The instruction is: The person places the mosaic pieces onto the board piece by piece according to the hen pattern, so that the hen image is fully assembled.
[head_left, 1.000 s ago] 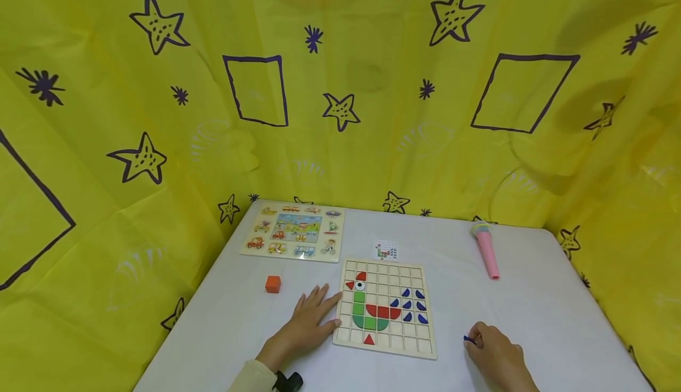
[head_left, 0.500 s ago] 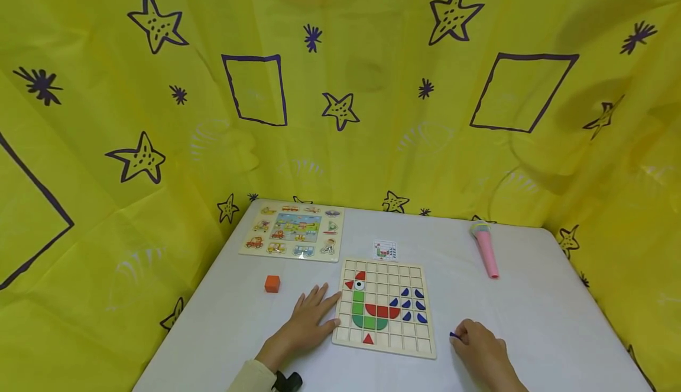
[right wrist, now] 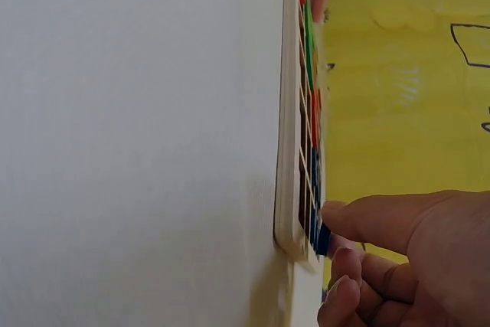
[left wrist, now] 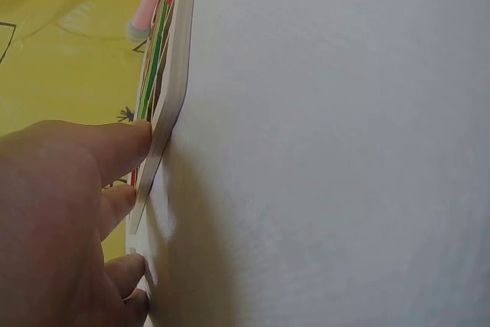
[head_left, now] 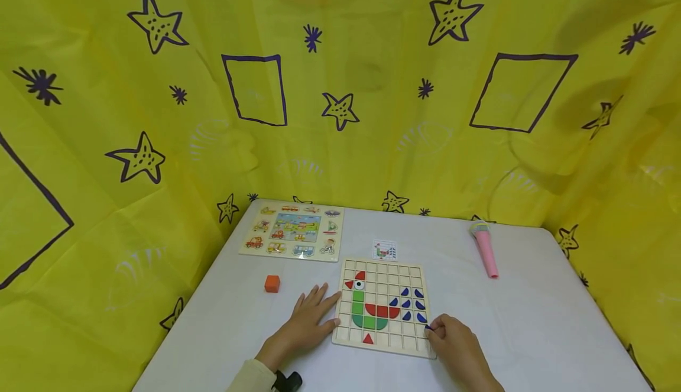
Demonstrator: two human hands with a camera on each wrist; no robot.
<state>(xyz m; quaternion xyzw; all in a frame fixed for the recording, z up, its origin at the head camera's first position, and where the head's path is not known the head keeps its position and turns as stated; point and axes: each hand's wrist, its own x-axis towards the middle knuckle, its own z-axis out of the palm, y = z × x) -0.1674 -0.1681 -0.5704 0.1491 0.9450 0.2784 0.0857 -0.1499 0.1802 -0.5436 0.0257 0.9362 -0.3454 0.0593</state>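
A wooden grid board (head_left: pixel 384 261) lies on the white table and carries a bird figure made of red, green and blue pieces. My left hand (head_left: pixel 318 310) lies flat on the table, its straight fingers (left wrist: pixel 122 147) touching the board's left edge (left wrist: pixel 172 89). My right hand (head_left: pixel 432 329) is at the board's near right corner and pinches a small blue piece (head_left: pixel 428 326) between thumb and fingers. In the right wrist view the blue piece (right wrist: pixel 321 240) sits at the fingertips (right wrist: pixel 352 216), right against the board's edge (right wrist: pixel 289 112).
A vehicle picture puzzle (head_left: pixel 294 232) lies at the back left and an orange cube (head_left: pixel 272 284) left of the board. A small pattern card (head_left: pixel 385 250) sits behind the board, a pink toy microphone (head_left: pixel 485 250) to the right. Yellow curtains (head_left: pixel 340 114) enclose the table.
My right hand has slid left across the table with the blue piece, from beside the board to its near right corner. The left hand has stayed put.
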